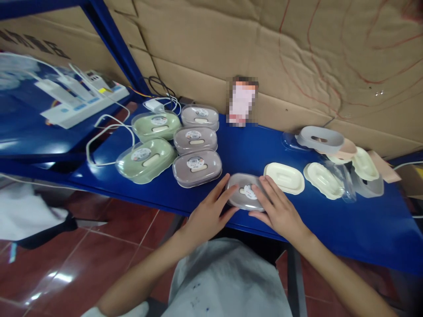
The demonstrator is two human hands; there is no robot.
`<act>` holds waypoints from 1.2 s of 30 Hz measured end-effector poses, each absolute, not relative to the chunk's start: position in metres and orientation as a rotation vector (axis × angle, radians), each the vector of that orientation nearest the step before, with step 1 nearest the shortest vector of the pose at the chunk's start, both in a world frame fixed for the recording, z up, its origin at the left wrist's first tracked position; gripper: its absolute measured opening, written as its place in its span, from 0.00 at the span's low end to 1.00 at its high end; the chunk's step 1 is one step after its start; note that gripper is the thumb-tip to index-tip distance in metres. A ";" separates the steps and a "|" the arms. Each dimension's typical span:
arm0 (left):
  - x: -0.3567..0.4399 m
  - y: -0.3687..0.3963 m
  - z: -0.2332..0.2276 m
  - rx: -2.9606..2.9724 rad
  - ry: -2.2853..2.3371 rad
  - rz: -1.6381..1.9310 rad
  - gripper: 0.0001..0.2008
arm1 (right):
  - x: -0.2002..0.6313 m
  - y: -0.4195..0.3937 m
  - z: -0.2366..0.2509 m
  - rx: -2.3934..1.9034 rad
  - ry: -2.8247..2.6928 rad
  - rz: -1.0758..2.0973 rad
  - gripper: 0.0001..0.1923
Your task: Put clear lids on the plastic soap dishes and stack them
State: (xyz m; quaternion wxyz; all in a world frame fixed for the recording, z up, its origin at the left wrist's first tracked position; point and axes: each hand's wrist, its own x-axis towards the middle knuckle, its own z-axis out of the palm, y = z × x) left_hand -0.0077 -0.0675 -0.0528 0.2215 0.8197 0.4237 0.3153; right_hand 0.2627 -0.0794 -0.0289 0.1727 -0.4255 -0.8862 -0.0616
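A grey soap box under a clear lid [243, 190] lies near the front edge of the blue table [363, 220]. My left hand [208, 211] grips its left side with fingers along the lid. My right hand [279, 209] presses on its right side, fingers spread over the lid's edge. Both hands hold the box flat on the table.
Left of my hands stand two green boxes [147, 159] and three grey lidded boxes [197, 167]. To the right lie cream trays [284, 177], a grey shell [320, 138] and clear lids [366, 185]. Power strips and cables [86, 99] sit far left. Cardboard backs the table.
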 end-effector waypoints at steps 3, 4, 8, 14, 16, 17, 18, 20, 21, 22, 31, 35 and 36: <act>-0.008 -0.067 -0.053 2.252 1.174 0.878 0.30 | 0.265 -0.080 -0.028 -1.205 -2.503 -0.088 0.51; -0.008 -0.066 -0.053 2.248 1.174 0.882 0.30 | 0.266 -0.078 -0.026 -1.198 -2.505 -0.041 0.50; -0.009 -0.065 -0.053 2.231 1.169 0.903 0.30 | 0.269 -0.068 -0.018 -1.165 -2.528 0.083 0.46; -0.009 -0.064 -0.053 2.219 1.166 0.921 0.29 | 0.277 -0.056 -0.017 -1.114 -2.523 0.175 0.45; -0.009 -0.064 -0.053 2.220 1.161 0.911 0.28 | 0.281 -0.055 -0.017 -1.115 -2.521 0.207 0.44; -0.009 -0.064 -0.053 2.218 1.159 0.907 0.28 | 0.283 -0.054 -0.017 -1.114 -2.522 0.221 0.44; -0.010 -0.064 -0.053 2.217 1.156 0.903 0.28 | 0.284 -0.053 -0.016 -1.115 -2.526 0.233 0.43; -0.010 -0.064 -0.053 2.212 1.153 0.895 0.28 | 0.285 -0.051 -0.015 -1.109 -2.539 0.243 0.42; -0.010 -0.064 -0.053 2.209 1.154 0.894 0.29 | 0.285 -0.051 -0.016 -1.106 -2.547 0.238 0.42; -0.011 -0.063 -0.053 2.207 1.153 0.895 0.29 | 0.285 -0.051 -0.016 -1.104 -2.555 0.227 0.42; -0.009 -0.067 -0.050 2.136 1.165 1.092 0.34 | 0.291 -0.036 -0.010 -1.041 -2.462 -0.012 0.45; -0.011 -0.068 -0.050 2.136 1.136 1.201 0.31 | 0.270 0.007 0.013 -1.115 -2.222 -0.112 0.45; -0.011 -0.068 -0.050 2.161 1.131 1.172 0.29 | 0.256 0.024 0.017 -1.120 -2.194 -0.112 0.43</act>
